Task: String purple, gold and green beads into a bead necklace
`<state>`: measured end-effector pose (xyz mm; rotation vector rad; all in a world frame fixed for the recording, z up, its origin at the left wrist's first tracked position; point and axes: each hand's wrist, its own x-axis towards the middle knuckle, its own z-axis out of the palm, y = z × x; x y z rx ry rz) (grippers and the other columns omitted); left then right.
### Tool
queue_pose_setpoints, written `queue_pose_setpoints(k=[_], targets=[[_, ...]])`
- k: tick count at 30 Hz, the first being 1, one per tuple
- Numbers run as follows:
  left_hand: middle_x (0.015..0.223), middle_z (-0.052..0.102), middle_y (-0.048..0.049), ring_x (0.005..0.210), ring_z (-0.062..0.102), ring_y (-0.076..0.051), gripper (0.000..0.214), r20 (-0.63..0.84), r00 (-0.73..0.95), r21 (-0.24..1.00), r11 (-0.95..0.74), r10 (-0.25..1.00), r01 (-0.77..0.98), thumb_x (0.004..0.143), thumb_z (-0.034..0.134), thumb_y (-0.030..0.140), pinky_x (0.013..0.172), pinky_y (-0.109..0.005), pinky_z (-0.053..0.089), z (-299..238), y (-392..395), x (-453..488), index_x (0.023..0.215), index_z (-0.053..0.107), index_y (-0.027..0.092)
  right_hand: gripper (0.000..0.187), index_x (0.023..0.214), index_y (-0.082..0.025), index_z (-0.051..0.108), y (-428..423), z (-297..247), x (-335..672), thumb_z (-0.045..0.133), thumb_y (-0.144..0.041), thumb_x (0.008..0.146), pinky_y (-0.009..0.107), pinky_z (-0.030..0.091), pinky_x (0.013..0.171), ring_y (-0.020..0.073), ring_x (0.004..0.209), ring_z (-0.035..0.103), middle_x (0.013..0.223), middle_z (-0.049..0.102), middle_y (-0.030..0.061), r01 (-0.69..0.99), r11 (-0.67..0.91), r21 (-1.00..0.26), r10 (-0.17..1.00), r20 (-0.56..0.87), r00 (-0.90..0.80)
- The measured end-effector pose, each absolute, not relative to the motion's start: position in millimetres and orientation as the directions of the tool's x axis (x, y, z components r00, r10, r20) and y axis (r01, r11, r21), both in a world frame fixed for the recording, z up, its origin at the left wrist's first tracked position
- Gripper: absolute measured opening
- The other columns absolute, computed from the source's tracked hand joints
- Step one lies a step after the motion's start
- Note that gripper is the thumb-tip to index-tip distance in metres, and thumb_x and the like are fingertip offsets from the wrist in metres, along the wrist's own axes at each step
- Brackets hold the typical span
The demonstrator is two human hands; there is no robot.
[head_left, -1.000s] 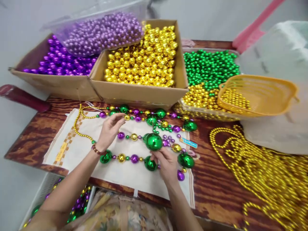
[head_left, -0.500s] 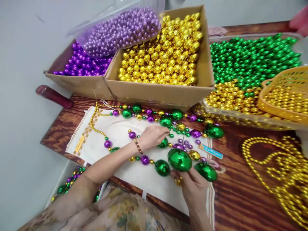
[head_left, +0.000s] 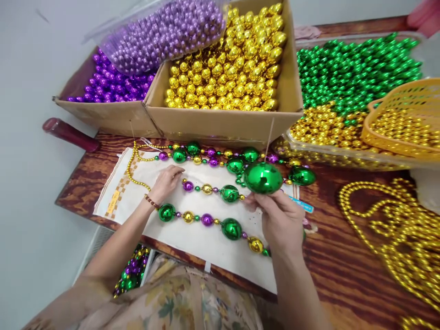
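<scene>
My right hand (head_left: 280,220) pinches a large shiny green ball (head_left: 263,178), held just above a white cloth (head_left: 192,240) with a thin needle or wire sticking up from it. My left hand (head_left: 165,182) rests on the cloth at the left, fingers curled on the end of a bead strand (head_left: 209,189). A second strand of green, gold and purple beads (head_left: 206,220) lies in a row nearer to me. More bead strands (head_left: 213,158) run along the cloth's far edge.
Cardboard boxes of gold balls (head_left: 223,64) and purple balls (head_left: 110,87) stand behind the cloth, a bag of purple beads (head_left: 165,32) on top. Green and gold beads (head_left: 350,78) fill a clear tray at right, beside an orange basket (head_left: 405,119). Gold bead chains (head_left: 395,233) lie at right.
My right hand has lifted the large green ball up and away from me. My left hand has drawn back left along the cloth, and the strands now lie straighter.
</scene>
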<state>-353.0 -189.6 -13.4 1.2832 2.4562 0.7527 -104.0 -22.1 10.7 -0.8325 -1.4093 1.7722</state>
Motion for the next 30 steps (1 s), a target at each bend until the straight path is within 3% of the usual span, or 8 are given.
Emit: queue_pose_setpoints(k=[5, 9, 13, 16, 20, 30], targets=[[0.109, 0.070, -0.0095, 0.099, 0.065, -0.022, 0.027, 0.026, -0.588, 0.582, 0.466, 0.808, 0.666, 0.093, 0.047, 0.021, 0.091, -0.036, 0.049, -13.4, -181.8, -348.6, 0.112, 0.067, 0.018, 0.001, 0.073, -0.020, 0.074, -15.0, 20.8, -101.9, 0.074, -0.020, 0.075, 0.024, 0.045, 0.050, 0.0132, 0.055, 0.062, 0.067, 0.070, 0.0012, -0.231, -0.182, -0.956, 0.876, -0.051, -0.479], [0.108, 0.069, -0.0102, 0.101, 0.064, -0.024, 0.027, -0.096, -0.501, 0.509, 0.475, 0.860, 0.718, 0.092, 0.047, 0.019, 0.092, -0.037, 0.048, -19.5, -180.2, -354.0, 0.107, 0.070, 0.017, 0.004, 0.072, -0.019, 0.073, -17.8, 6.1, -84.1, 0.075, -0.022, 0.073, 0.024, 0.045, 0.048, 0.0137, 0.056, 0.061, 0.066, 0.070, 0.0020, -0.199, -0.199, -0.960, 0.888, -0.091, -0.451], [0.105, 0.068, -0.0094, 0.100, 0.063, -0.023, 0.026, -0.184, -0.415, 0.522, 0.446, 0.891, 0.727, 0.091, 0.049, 0.018, 0.094, -0.037, 0.048, -28.7, -181.9, -361.3, 0.106, 0.071, 0.017, 0.006, 0.072, -0.019, 0.072, -16.6, 2.7, -86.4, 0.075, -0.024, 0.075, 0.026, 0.046, 0.051, 0.0141, 0.058, 0.061, 0.068, 0.070, 0.0026, -0.159, -0.179, -0.971, 0.881, -0.086, -0.465], [0.103, 0.067, -0.0097, 0.098, 0.062, -0.023, 0.023, -0.214, -0.386, 0.539, 0.438, 0.897, 0.719, 0.089, 0.053, 0.018, 0.093, -0.037, 0.048, -32.6, -181.4, -365.3, 0.103, 0.071, 0.017, 0.007, 0.074, -0.019, 0.072, -11.3, 18.7, -107.8, 0.072, -0.024, 0.078, 0.027, 0.049, 0.055, 0.0137, 0.059, 0.060, 0.069, 0.070, 0.0016, -0.152, -0.132, -0.980, 0.851, -0.034, -0.524], [0.102, 0.064, -0.0085, 0.097, 0.061, -0.022, 0.021, -0.223, -0.369, 0.564, 0.428, 0.902, 0.707, 0.088, 0.054, 0.018, 0.093, -0.038, 0.048, -34.0, -180.8, -368.1, 0.099, 0.071, 0.019, 0.002, 0.080, -0.022, 0.074, -3.2, 53.6, -148.1, 0.072, -0.023, 0.079, 0.028, 0.054, 0.063, 0.0136, 0.063, 0.064, 0.071, 0.071, -0.0009, -0.268, -0.077, -0.960, 0.791, 0.105, -0.603], [0.091, 0.060, -0.0054, 0.084, 0.057, -0.019, 0.011, -0.187, -0.428, 0.586, 0.450, 0.884, 0.673, 0.084, 0.052, 0.015, 0.081, -0.033, 0.047, -34.0, -190.1, -357.8, 0.085, 0.062, 0.018, 0.001, 0.081, -0.019, 0.070, 1.4, 112.3, -211.4, 0.069, -0.020, 0.082, 0.029, 0.058, 0.076, 0.0105, 0.073, 0.071, 0.076, 0.069, -0.0054, -0.421, -0.151, -0.894, 0.641, 0.235, -0.731]])
